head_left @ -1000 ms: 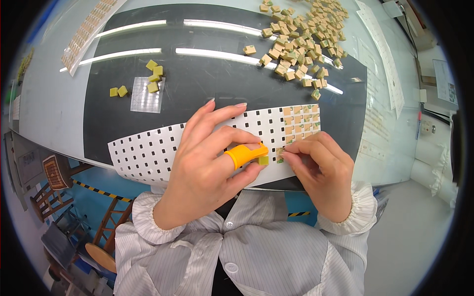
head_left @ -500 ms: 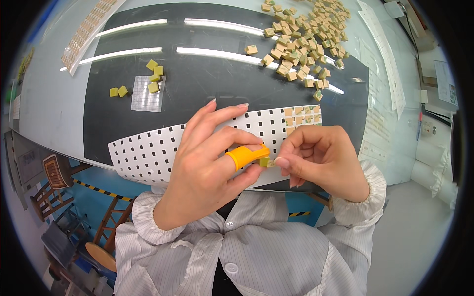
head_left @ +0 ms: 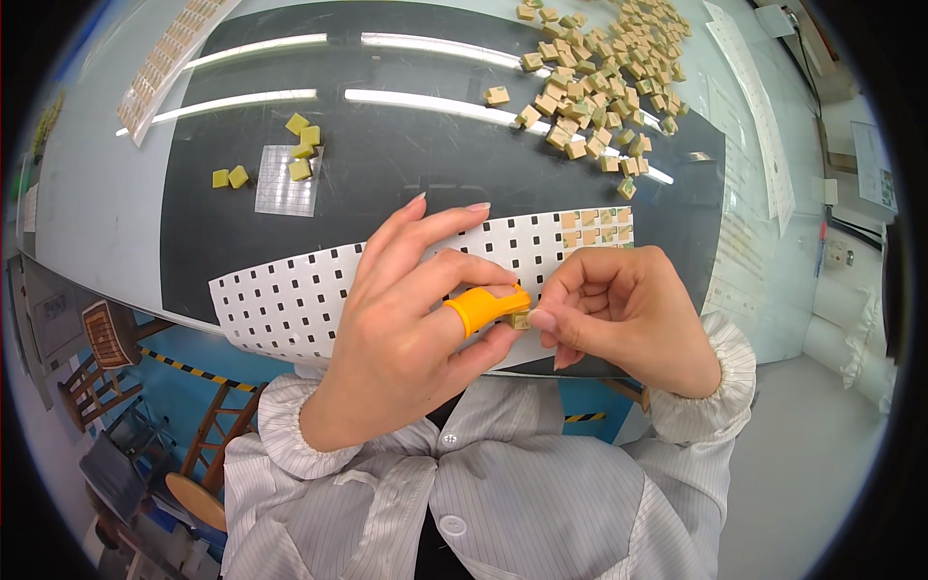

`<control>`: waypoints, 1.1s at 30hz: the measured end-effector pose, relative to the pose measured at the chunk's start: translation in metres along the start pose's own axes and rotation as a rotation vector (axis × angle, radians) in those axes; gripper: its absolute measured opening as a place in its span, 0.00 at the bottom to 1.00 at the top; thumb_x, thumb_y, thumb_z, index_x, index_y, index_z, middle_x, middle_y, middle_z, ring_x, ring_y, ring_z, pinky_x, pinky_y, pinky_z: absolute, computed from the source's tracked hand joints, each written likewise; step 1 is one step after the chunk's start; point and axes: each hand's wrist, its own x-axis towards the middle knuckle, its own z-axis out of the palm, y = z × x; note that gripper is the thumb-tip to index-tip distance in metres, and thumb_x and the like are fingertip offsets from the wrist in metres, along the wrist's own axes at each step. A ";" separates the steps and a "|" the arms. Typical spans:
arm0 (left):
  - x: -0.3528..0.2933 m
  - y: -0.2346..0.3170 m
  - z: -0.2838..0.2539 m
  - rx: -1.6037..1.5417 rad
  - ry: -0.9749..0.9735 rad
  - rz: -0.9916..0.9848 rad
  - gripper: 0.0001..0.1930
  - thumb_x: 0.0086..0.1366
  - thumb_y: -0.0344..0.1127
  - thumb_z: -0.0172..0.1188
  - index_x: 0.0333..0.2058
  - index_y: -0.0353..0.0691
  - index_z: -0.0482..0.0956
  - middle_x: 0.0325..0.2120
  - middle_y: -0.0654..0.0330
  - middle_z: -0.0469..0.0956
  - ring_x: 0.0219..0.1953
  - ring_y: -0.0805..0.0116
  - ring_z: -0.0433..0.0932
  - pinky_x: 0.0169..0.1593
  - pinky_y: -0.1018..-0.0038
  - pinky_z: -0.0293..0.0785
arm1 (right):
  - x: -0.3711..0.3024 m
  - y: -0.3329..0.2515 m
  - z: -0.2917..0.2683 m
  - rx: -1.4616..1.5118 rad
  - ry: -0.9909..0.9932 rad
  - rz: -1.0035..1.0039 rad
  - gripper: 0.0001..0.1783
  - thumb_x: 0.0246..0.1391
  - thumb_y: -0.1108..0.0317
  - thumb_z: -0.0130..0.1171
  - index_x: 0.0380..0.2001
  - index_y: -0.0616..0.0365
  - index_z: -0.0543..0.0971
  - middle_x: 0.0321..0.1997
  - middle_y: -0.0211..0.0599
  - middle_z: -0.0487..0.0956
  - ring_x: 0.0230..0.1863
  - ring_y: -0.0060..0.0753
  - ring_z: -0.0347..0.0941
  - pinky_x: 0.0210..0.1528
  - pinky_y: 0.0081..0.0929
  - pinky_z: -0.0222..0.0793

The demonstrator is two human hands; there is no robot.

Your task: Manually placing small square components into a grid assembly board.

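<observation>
My left hand (head_left: 401, 329) wears an orange plastic finger sleeve (head_left: 480, 307) with a pointed tip on its index finger. Between that tip and the thumb it pinches a small yellow-green block (head_left: 520, 320). My right hand (head_left: 628, 314) is closed in a pinch, its thumb tip right at the block's right side; whatever lies between those fingertips is hidden. Under both hands lies a white perforated sheet (head_left: 309, 300) with rows of small dark rectangular openings. Tan and green pieces (head_left: 592, 231) fill several cells at its right end, partly covered by my right hand.
A large heap of tan blocks (head_left: 599, 97) spreads over the black mat (head_left: 406, 155) at the far right. Several yellow-green blocks (head_left: 301, 169) lie around a clear gridded sheet (head_left: 283, 198) on the left. Another sheet of tan pieces (head_left: 174, 63) lies far left.
My right fingertips have moved slightly left, closer against the block. A pale strip that showed between block and thumb is no longer visible. My left hand stays nearly in place.
</observation>
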 end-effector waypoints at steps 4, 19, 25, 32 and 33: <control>0.000 -0.001 -0.001 -0.001 -0.002 -0.002 0.13 0.41 0.28 0.72 0.29 0.43 0.83 0.34 0.67 0.82 0.55 0.54 0.74 0.61 0.47 0.60 | 0.001 0.002 0.000 0.004 0.003 -0.002 0.07 0.56 0.74 0.62 0.30 0.66 0.75 0.26 0.32 0.78 0.27 0.16 0.75 0.30 0.15 0.75; 0.000 0.000 -0.001 0.002 -0.002 -0.012 0.12 0.42 0.28 0.72 0.29 0.43 0.83 0.33 0.67 0.82 0.55 0.54 0.74 0.61 0.47 0.60 | 0.000 0.010 0.004 -0.100 0.056 -0.111 0.07 0.54 0.75 0.62 0.31 0.66 0.74 0.26 0.31 0.78 0.27 0.14 0.74 0.28 0.13 0.73; 0.000 0.000 -0.001 0.017 -0.002 -0.019 0.12 0.42 0.28 0.72 0.29 0.43 0.83 0.33 0.67 0.82 0.55 0.54 0.74 0.61 0.47 0.61 | 0.002 0.009 0.010 -0.301 0.107 -0.158 0.09 0.53 0.75 0.64 0.31 0.63 0.73 0.27 0.28 0.76 0.26 0.10 0.72 0.24 0.10 0.67; 0.000 -0.001 0.000 -0.013 0.011 0.001 0.12 0.42 0.28 0.72 0.29 0.42 0.83 0.33 0.66 0.82 0.54 0.54 0.74 0.61 0.46 0.61 | 0.001 0.016 0.000 -0.458 0.073 -0.418 0.10 0.49 0.76 0.67 0.33 0.62 0.75 0.30 0.27 0.76 0.26 0.11 0.71 0.25 0.11 0.66; 0.000 0.000 0.000 -0.009 0.010 0.001 0.12 0.42 0.28 0.72 0.29 0.42 0.83 0.33 0.66 0.82 0.54 0.54 0.74 0.61 0.46 0.61 | 0.003 0.016 0.000 -0.506 0.089 -0.490 0.09 0.49 0.75 0.67 0.32 0.61 0.76 0.30 0.27 0.76 0.25 0.12 0.70 0.25 0.11 0.66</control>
